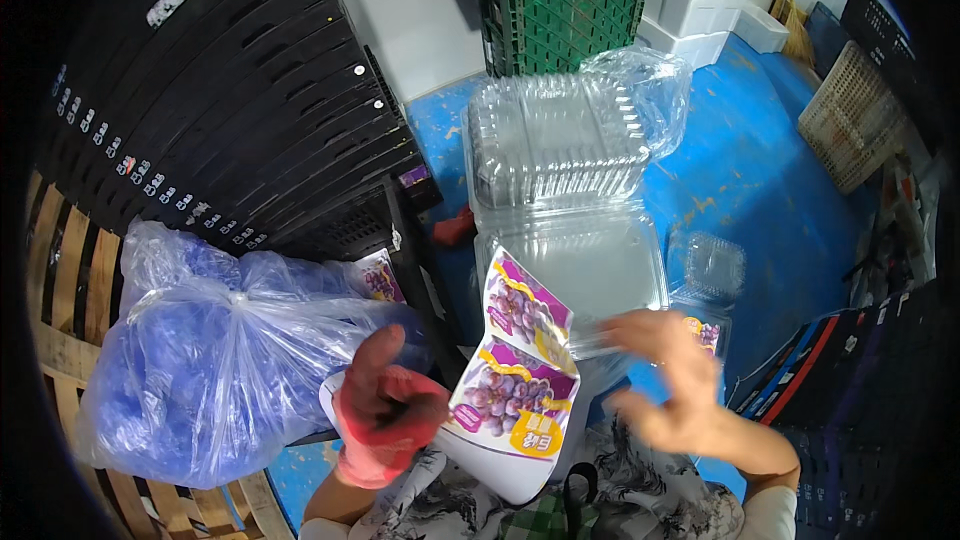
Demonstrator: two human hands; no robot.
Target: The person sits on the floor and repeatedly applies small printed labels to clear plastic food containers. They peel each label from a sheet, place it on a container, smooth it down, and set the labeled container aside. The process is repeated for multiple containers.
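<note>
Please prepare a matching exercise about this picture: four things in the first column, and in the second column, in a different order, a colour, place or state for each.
1. Left hand
2. Right hand
3. Labels
4. Crate

A. Purple, white and yellow
B. Green, near the top edge
C. Bare and blurred
D. Gloved in red

Right pairs: 1-D, 2-C, 3-A, 4-B
</note>
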